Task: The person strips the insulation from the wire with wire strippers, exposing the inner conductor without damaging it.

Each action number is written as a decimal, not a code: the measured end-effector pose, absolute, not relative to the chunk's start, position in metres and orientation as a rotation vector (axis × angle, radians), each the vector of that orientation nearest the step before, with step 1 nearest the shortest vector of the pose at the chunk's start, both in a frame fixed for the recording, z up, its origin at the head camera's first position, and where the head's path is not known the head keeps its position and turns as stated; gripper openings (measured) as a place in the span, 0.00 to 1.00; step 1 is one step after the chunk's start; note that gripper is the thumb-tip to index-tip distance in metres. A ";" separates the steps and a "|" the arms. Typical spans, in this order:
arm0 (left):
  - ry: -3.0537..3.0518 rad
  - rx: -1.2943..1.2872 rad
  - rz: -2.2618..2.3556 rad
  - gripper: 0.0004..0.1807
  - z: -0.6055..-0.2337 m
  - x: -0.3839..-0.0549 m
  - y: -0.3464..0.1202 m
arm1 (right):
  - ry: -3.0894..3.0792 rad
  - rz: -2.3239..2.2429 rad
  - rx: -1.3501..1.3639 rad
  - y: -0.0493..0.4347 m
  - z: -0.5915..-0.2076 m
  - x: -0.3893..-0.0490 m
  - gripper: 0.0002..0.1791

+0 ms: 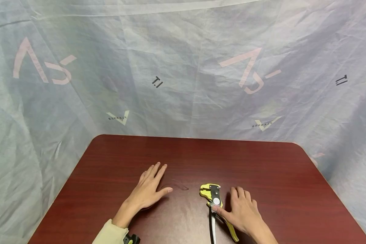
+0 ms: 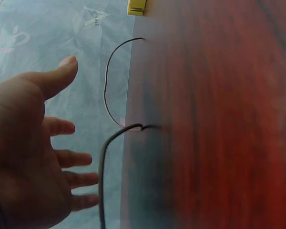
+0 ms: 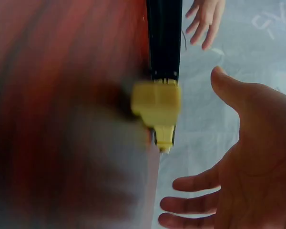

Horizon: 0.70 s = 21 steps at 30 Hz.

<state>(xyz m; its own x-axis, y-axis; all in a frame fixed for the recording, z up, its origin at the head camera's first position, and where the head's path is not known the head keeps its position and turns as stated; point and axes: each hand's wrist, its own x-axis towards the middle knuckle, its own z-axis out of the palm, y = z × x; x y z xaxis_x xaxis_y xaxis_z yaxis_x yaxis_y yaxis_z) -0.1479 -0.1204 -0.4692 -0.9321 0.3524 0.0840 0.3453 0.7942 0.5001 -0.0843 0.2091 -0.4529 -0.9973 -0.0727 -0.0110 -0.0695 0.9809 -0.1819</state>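
A yellow and black wire stripper [image 1: 216,195] lies on the table with its handles toward the near edge. My right hand [image 1: 244,208] is just right of it, fingers extended; in the head view the thumb overlaps the tool, and whether it touches cannot be told. The right wrist view shows the stripper's yellow handle end [image 3: 156,102] near the spread right hand [image 3: 257,157]. On the left, my left hand [image 1: 147,189] is spread with nothing in it. A thin dark wire [image 1: 183,186] curves beside its thumb; the left wrist view shows this wire [image 2: 105,86] bending in loops beyond the fingers.
The reddish-brown table [image 1: 262,162] has rounded far corners. A pale printed cloth [image 1: 177,67] hangs behind it and down both sides. A black device [image 1: 131,239] sits at the left sleeve cuff.
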 end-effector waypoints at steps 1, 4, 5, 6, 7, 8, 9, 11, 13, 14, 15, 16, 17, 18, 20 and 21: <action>2.938 0.579 0.851 0.46 -0.469 -0.149 -0.120 | 3.108 -0.288 -0.104 0.207 -0.453 -0.083 0.61; 2.848 0.579 0.946 0.45 -0.471 -0.152 -0.120 | 3.094 -0.305 -0.072 0.202 -0.455 -0.079 0.58; 2.821 0.578 0.969 0.45 -0.471 -0.153 -0.120 | 3.087 -0.306 -0.062 0.200 -0.455 -0.078 0.57; 2.796 0.578 0.991 0.44 -0.472 -0.154 -0.121 | 3.079 -0.312 -0.049 0.198 -0.456 -0.077 0.56; 2.771 0.576 1.009 0.44 -0.473 -0.155 -0.121 | 3.070 -0.318 -0.036 0.197 -0.456 -0.076 0.55; 2.750 0.575 1.029 0.44 -0.473 -0.156 -0.121 | 3.061 -0.321 -0.026 0.196 -0.456 -0.075 0.54; 2.733 0.573 1.045 0.44 -0.474 -0.157 -0.121 | 3.054 -0.325 -0.016 0.195 -0.457 -0.074 0.53; 2.715 0.571 1.066 0.43 -0.475 -0.159 -0.122 | 3.046 -0.326 -0.005 0.193 -0.457 -0.072 0.52; 2.707 0.569 1.078 0.43 -0.477 -0.161 -0.122 | 3.040 -0.328 -0.002 0.191 -0.457 -0.071 0.52; 2.703 0.572 1.085 0.42 -0.477 -0.161 -0.122 | 3.037 -0.328 -0.002 0.190 -0.457 -0.070 0.52; 2.700 0.576 1.089 0.42 -0.478 -0.162 -0.122 | 3.034 -0.330 -0.001 0.189 -0.457 -0.070 0.52; 2.699 0.584 1.092 0.42 -0.478 -0.163 -0.122 | 3.029 -0.331 -0.002 0.187 -0.457 -0.069 0.53; 2.695 0.594 1.097 0.42 -0.479 -0.164 -0.122 | 3.024 -0.333 -0.003 0.186 -0.457 -0.069 0.53; 2.691 0.607 1.106 0.41 -0.479 -0.165 -0.122 | 3.017 -0.335 0.002 0.185 -0.457 -0.068 0.54; 2.681 0.634 1.124 0.40 -0.479 -0.167 -0.122 | 3.012 -0.336 0.009 0.183 -0.458 -0.067 0.55; 2.676 0.645 1.134 0.40 -0.480 -0.168 -0.121 | 3.011 -0.334 0.012 0.181 -0.458 -0.067 0.55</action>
